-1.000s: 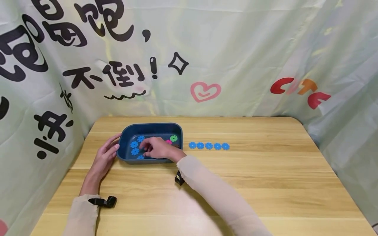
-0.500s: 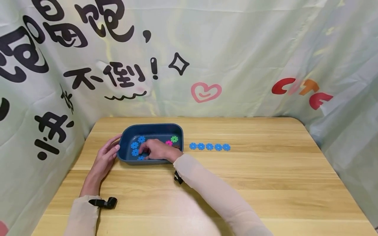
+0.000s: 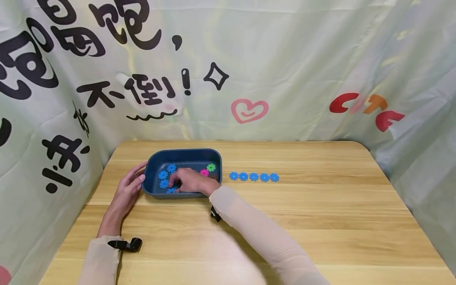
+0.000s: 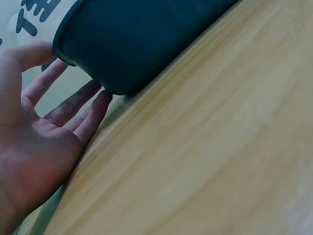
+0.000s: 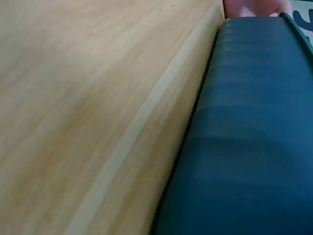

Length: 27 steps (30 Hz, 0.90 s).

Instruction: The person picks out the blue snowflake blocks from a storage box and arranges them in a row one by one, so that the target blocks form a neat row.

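A dark blue tub (image 3: 181,195) stands on the table's left half, holding several toothed snowflake discs. Blue discs (image 3: 163,175) lie at its left end; a pink disc (image 3: 204,173) and a green disc (image 3: 211,167) lie toward its right. My left hand (image 3: 125,194) touches the tub's left end, its fingers fairly straight against the wall (image 4: 105,78) in the left wrist view. My right hand (image 3: 191,182) reaches inside, fingers bent down among the blue discs. Whether it pinches one is hidden. The right wrist view has only the tub's outer side (image 5: 244,127) and part of the left hand.
Right of the tub, several blue discs (image 3: 253,177) lie in a straight row on the wooden table (image 3: 320,221). A brown disc (image 3: 213,177) shows partly behind the right wrist. A printed curtain (image 3: 292,71) hangs behind and along both sides.
My right hand has shifted slightly inside the tub, its wrist a little further left than a second ago. The left hand, tub and row of discs stay in place.
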### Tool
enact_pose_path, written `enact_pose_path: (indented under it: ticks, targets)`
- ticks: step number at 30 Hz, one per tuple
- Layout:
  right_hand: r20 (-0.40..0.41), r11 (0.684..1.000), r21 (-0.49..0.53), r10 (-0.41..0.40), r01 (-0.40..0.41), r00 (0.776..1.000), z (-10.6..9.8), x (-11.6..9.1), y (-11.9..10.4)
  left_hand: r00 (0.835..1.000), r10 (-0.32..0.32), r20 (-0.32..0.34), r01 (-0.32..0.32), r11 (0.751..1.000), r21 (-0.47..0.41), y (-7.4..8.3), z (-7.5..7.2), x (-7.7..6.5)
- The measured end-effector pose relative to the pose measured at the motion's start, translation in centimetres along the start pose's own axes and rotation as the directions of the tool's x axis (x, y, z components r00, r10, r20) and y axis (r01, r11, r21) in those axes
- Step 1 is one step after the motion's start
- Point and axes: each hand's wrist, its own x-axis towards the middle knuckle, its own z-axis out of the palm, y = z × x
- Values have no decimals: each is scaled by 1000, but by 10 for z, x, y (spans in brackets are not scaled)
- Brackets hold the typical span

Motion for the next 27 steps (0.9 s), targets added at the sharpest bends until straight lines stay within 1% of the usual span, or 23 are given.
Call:
enact_pose_path:
  ticks: [5,9,14,20,27]
  targets:
    - [-1,998,27,50,-50,999,0,0,-1,1000,8,-1,-8,1000,-10,-1,0,0]
    - [5,998,26,62,-62,998,0,-1,-2,1000,16,4,-16,1000,-18,-1,0,0]
    - [24,997,37,60,-61,998,-1,-1,-4,1000,12,2,-12,1000,-13,-1,-1,-1]
    - [40,997,53,53,-55,998,0,-1,-4,1000,-11,-10,11,1000,7,-1,-1,-3]
    - [20,994,101,36,-38,999,-1,-3,-2,1000,-17,-12,17,1000,19,0,0,0]
